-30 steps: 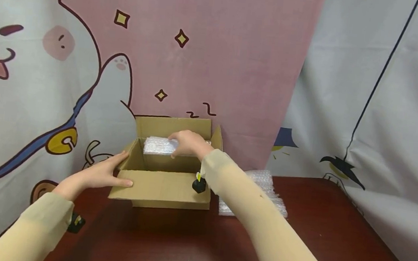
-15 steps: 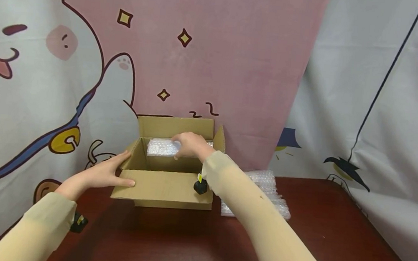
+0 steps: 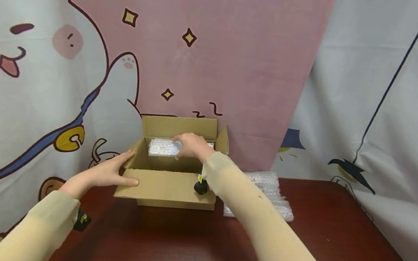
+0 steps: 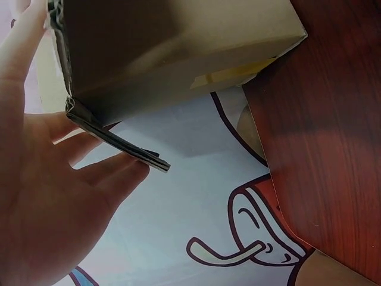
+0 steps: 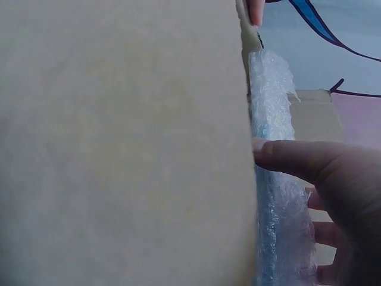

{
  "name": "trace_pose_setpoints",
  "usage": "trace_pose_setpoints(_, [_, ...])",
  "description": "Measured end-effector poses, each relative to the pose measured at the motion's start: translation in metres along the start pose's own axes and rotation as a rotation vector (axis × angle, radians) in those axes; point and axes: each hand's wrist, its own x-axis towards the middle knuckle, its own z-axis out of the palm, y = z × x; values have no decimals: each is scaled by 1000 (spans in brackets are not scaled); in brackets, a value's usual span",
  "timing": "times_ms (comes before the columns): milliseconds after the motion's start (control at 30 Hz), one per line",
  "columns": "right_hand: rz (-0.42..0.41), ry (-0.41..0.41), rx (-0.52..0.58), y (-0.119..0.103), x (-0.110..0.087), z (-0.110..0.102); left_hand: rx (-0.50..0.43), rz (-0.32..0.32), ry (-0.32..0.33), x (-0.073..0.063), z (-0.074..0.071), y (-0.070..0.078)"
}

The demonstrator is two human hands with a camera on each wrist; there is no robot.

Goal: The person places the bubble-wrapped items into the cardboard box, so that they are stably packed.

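Note:
In the head view a cardboard box (image 3: 175,203) stands on the table with its flaps spread. My left hand (image 3: 106,174) is at the box's left front corner. Its straight thumb lies on the front flap (image 3: 166,185), and its extended fingers touch the left flap (image 4: 128,148); their tips are partly hidden. My right hand (image 3: 192,145) reaches over the box opening and holds a bubble-wrapped pack (image 3: 163,147), thumb on the near side and fingers on the far side. In the right wrist view this bubble-wrapped pack (image 5: 277,179) stands between thumb and fingers, beside a cardboard flap (image 5: 131,143).
More sheets of bubble wrap (image 3: 269,186) lie on the dark red table (image 3: 335,235), right of the box and partly behind my right forearm. A cartoon-printed curtain (image 3: 245,66) hangs close behind the box. A small black device (image 3: 200,186) sits on my right wrist.
The whole view shifts slightly, so box and hands appear a little further right. The right hand keeps its hold on the bubble-wrapped pack, which looks slightly lower against the box.

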Motion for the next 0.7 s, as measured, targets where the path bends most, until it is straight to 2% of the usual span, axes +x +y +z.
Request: trace_pose_setpoints(700, [12, 2, -50, 4, 4, 7, -12, -4, -4, 1, 1, 1])
